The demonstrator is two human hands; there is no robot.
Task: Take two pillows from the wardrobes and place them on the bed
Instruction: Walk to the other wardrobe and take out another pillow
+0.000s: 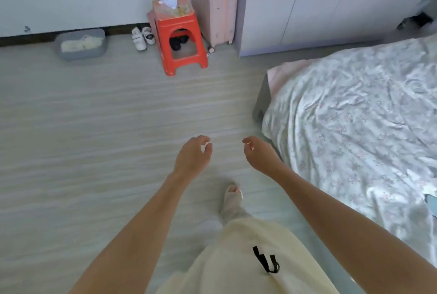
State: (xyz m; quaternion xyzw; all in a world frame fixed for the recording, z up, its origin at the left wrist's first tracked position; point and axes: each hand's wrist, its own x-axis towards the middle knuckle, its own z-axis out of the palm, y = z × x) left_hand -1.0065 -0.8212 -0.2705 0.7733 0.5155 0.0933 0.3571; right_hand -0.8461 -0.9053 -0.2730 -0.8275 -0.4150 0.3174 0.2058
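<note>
The bed (354, 116) with a crumpled floral sheet fills the right side. A white wardrobe (307, 3) with closed doors stands at the back right, beyond the bed's corner. No pillow is in view. My left hand (192, 155) and my right hand (259, 153) hang over the floor in front of me, fingers loosely curled, holding nothing. The right hand is close to the bed's near edge.
A red plastic stool (181, 33) with clutter on top stands by the back wall, a pink suitcase (214, 3) to its right. Small shoes (143, 36) and a grey basin (81, 44) lie along the wall. Wood-look floor (94, 116) spreads to the left.
</note>
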